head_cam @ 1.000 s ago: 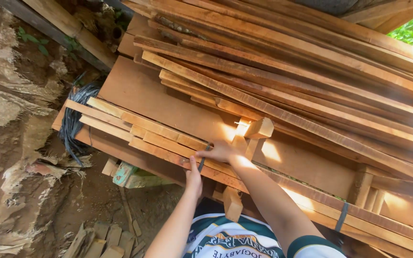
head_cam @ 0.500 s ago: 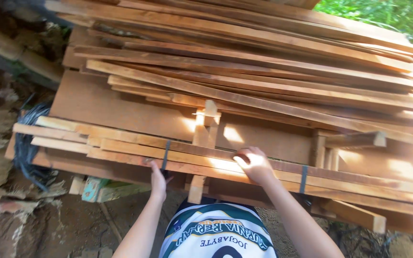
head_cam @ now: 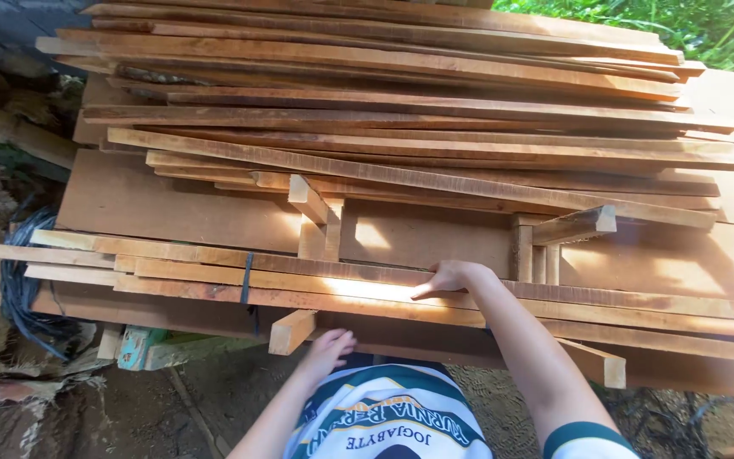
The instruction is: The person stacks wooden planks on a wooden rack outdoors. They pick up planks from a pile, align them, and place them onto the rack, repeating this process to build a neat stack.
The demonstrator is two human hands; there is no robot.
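Observation:
My right hand lies flat on a bundle of long wooden planks near the front of the pile, fingers stretched left. A dark strap ties that bundle. Lower down, my left hand is at the front edge under the bundle, fingers loosely curled, beside a short wooden block that sticks out. It holds nothing that I can see. Behind the bundle lies a wide flat board.
A tall stack of long planks fills the back. Short upright blocks and a cross piece stand on the board. Black cables hang at the left above dirt ground. Green foliage shows top right.
My left hand has dropped from the top of the plank bundle to its front edge. My right hand stays on the planks. The view has swung so the pile sits level.

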